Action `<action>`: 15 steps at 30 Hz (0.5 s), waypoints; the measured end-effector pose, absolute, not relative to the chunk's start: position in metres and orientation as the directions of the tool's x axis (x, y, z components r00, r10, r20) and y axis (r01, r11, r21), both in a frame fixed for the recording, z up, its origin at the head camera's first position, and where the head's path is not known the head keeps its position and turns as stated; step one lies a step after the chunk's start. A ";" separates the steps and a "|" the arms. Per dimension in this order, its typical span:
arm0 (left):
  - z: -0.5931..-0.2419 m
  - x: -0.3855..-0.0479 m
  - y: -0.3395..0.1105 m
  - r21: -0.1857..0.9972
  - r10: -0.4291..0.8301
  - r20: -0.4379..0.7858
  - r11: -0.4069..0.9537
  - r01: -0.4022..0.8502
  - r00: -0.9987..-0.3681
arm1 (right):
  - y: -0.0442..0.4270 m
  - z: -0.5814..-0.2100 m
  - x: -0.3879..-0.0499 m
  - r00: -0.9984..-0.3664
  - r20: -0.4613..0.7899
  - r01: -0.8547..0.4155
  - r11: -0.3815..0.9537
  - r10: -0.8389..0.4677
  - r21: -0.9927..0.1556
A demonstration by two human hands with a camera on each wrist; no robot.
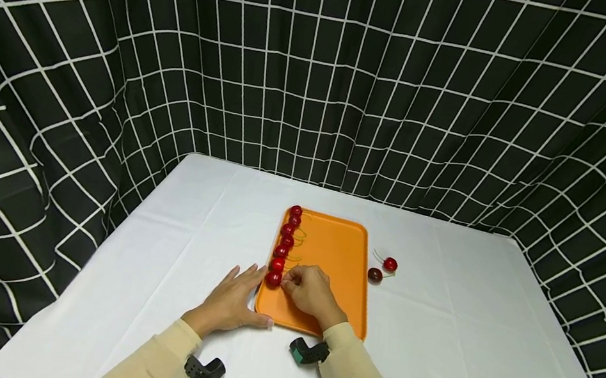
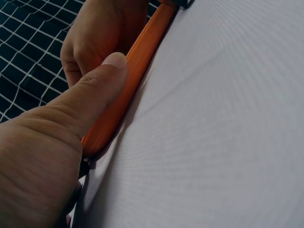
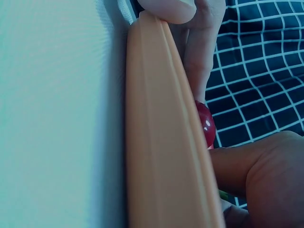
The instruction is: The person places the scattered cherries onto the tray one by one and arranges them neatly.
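Orange tray (image 1: pixel 331 254) lies on the white tabletop (image 1: pixel 432 343), long sides running away from the person. Seven red cherries, the row of cherries (image 1: pixel 287 241), sit in single file along the tray's left rim, from the far corner to partway down the near half; the rim probably serves as a straight guide and checks rolling. Stems that I can make out point inward, to the right, which I take to leave the fruit side flush with the rim. Right hand (image 1: pixel 313 294) is over the tray, fingers curled with tips together at the stem side of the nearest cherry (image 1: pixel 273 279); they appear to pinch its stem, a hold that would allow fine adjustment without squeezing the fruit, though the contact itself is mostly hidden. Left hand (image 1: pixel 231 302) is at the tray's near-left corner, fingers apart and extended: thumb along the near edge, the other fingertips beside the left rim at the row's near end. My reading: this bracket steadies the corner and backs the cherry from outside. Two more cherries lie off the tray, on the tabletop to its right: a bright red cherry (image 1: pixel 390 264) and, just nearer the person, a dark cherry (image 1: pixel 375 275), both with stems, within easy reach of the right hand.
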State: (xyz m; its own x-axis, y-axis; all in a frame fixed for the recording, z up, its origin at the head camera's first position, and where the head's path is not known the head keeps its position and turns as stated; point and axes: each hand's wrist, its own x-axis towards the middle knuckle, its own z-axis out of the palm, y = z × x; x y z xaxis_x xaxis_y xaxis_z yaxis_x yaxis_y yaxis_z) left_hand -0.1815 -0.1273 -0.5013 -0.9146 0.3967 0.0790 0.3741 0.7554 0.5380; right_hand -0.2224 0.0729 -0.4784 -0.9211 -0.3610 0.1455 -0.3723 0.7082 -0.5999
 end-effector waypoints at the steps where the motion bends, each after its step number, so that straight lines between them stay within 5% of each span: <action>1: -0.501 -0.182 -0.128 0.535 0.397 0.079 0.757 0.375 -0.914 | 0.073 -0.478 -0.222 -0.921 0.145 -0.372 0.706 -0.361 -0.602; 15: -0.501 -0.182 -0.128 0.542 0.391 0.068 0.758 0.362 -0.918 | 0.071 -0.477 -0.222 -0.925 0.129 -0.359 0.705 -0.359 -0.612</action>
State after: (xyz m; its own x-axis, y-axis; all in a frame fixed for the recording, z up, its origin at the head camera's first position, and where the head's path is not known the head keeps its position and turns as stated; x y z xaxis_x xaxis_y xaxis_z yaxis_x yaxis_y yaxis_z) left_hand -0.1819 -0.1277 -0.5011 -0.9181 0.3906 0.0677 0.3625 0.7579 0.5424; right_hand -0.2216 0.0715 -0.4773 -0.9246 -0.3585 0.1290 -0.3587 0.7051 -0.6117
